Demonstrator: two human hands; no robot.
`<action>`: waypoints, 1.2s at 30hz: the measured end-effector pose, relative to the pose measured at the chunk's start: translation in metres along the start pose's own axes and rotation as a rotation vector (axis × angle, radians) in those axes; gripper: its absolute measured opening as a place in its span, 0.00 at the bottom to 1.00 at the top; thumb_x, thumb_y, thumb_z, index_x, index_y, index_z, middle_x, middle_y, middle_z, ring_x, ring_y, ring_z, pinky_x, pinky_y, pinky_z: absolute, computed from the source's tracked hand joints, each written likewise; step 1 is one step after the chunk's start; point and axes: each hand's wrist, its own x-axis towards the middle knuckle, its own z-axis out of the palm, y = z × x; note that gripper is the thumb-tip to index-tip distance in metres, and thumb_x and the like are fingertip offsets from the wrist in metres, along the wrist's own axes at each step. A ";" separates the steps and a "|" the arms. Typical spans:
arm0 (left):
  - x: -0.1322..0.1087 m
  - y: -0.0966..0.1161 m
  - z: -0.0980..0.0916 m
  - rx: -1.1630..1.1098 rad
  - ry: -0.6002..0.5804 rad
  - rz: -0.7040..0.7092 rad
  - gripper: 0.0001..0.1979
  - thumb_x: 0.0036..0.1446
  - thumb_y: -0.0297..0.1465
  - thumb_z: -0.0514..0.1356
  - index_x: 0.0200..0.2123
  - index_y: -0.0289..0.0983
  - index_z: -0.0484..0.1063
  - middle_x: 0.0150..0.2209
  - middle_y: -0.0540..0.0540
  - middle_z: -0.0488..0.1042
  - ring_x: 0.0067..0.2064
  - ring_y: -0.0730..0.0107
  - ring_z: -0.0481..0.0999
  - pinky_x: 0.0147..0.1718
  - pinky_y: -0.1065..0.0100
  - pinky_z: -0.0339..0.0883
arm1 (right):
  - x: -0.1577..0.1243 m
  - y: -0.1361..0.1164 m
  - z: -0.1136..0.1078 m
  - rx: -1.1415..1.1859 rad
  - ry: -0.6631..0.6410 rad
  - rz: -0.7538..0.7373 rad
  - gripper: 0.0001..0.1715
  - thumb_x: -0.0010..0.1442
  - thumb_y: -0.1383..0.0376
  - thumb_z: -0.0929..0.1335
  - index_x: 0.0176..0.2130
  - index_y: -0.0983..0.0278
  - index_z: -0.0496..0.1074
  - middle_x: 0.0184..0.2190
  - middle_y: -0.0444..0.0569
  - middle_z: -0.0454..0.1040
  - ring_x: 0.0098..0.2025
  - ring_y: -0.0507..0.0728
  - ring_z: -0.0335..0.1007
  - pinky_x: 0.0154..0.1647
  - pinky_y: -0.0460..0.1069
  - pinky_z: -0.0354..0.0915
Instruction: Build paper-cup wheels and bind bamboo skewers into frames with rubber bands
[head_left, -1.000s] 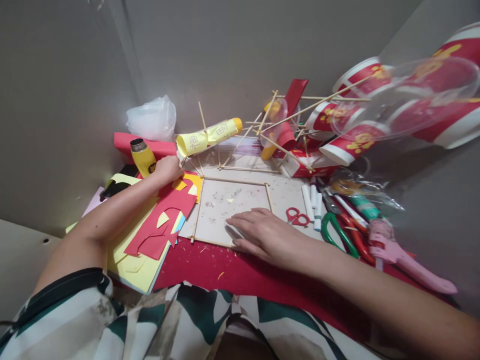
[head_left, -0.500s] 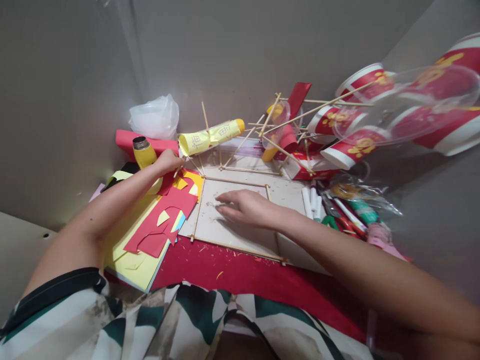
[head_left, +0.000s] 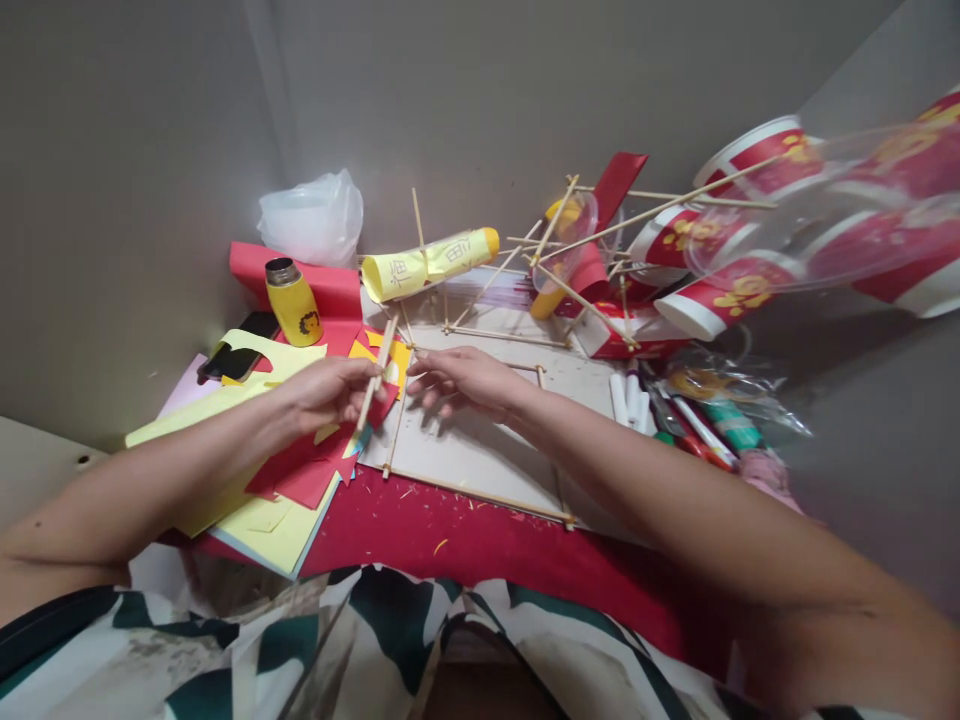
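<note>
My left hand [head_left: 341, 390] is closed on a few thin wooden sticks [head_left: 376, 375], held upright at a slant above the cut papers. My right hand [head_left: 461, 382] hovers over the stick frame, its fingers apart and slightly curled, with nothing in them. That rectangular stick frame [head_left: 480, 490] lies on a white board [head_left: 592, 490], its corners tied. Red paper [head_left: 300, 470] with shapes cut out of it lies under my left hand, over yellow sheets [head_left: 262, 525]. Behind my hands, a yellow paper roll [head_left: 427, 265] with writing rests on a small stick structure.
A yellow bottle [head_left: 294, 305], a phone [head_left: 240, 345] and a white plastic bag [head_left: 311, 215] stand or lie at the back left. Red-and-white paper cups [head_left: 724, 295] on a stick model crowd the right. Markers [head_left: 634, 400] and twine [head_left: 765, 470] lie at the right edge.
My left hand has come back from beside the yellow roll toward me, bringing the sticks over the papers. My right hand has shifted slightly left and away from me, its fingers spreading.
</note>
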 end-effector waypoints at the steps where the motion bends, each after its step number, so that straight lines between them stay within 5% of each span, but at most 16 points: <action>1: -0.011 0.004 0.012 -0.231 -0.064 -0.089 0.11 0.62 0.35 0.55 0.30 0.36 0.70 0.27 0.42 0.78 0.18 0.77 0.64 0.19 0.70 0.62 | -0.003 0.002 0.005 0.082 -0.028 0.051 0.13 0.68 0.59 0.69 0.36 0.67 0.75 0.29 0.52 0.79 0.22 0.51 0.72 0.16 0.43 0.62; 4: -0.032 0.019 0.036 -0.491 -0.333 -0.172 0.07 0.59 0.35 0.61 0.34 0.36 0.71 0.25 0.47 0.77 0.16 0.79 0.65 0.17 0.73 0.59 | -0.013 0.007 0.014 0.254 -0.070 0.076 0.12 0.68 0.62 0.67 0.35 0.67 0.73 0.23 0.47 0.76 0.18 0.48 0.66 0.14 0.41 0.58; 7: -0.026 0.030 0.035 -0.253 -0.437 -0.069 0.15 0.65 0.40 0.57 0.31 0.36 0.71 0.26 0.45 0.78 0.18 0.76 0.69 0.19 0.72 0.62 | -0.030 0.008 0.012 0.350 0.060 -0.053 0.12 0.66 0.65 0.67 0.31 0.67 0.71 0.22 0.45 0.73 0.17 0.46 0.63 0.15 0.41 0.57; 12: 0.040 0.031 0.002 0.892 0.137 0.337 0.11 0.67 0.29 0.54 0.38 0.34 0.76 0.37 0.40 0.81 0.35 0.65 0.79 0.34 0.67 0.67 | -0.067 0.011 0.002 0.502 0.233 -0.193 0.14 0.61 0.59 0.71 0.29 0.64 0.68 0.16 0.39 0.65 0.16 0.46 0.55 0.16 0.41 0.51; 14: 0.072 0.028 -0.009 1.227 0.181 0.342 0.13 0.66 0.24 0.52 0.44 0.33 0.77 0.42 0.37 0.81 0.42 0.58 0.81 0.37 0.65 0.67 | -0.078 0.018 0.003 0.543 0.223 -0.202 0.16 0.58 0.57 0.73 0.30 0.64 0.68 0.15 0.37 0.63 0.15 0.45 0.52 0.16 0.41 0.50; 21: 0.136 0.027 -0.012 1.485 0.003 0.466 0.13 0.66 0.23 0.55 0.45 0.33 0.79 0.46 0.36 0.79 0.39 0.59 0.81 0.37 0.64 0.67 | -0.087 0.043 0.017 0.551 0.223 -0.112 0.21 0.55 0.50 0.74 0.32 0.63 0.68 0.17 0.38 0.65 0.15 0.46 0.53 0.14 0.42 0.49; 36: 0.146 0.022 -0.025 1.594 -0.065 0.569 0.10 0.65 0.25 0.58 0.36 0.32 0.80 0.35 0.34 0.82 0.39 0.55 0.83 0.40 0.63 0.69 | -0.081 0.048 0.020 0.451 0.167 -0.111 0.16 0.64 0.55 0.69 0.31 0.64 0.70 0.17 0.40 0.68 0.14 0.46 0.55 0.14 0.41 0.52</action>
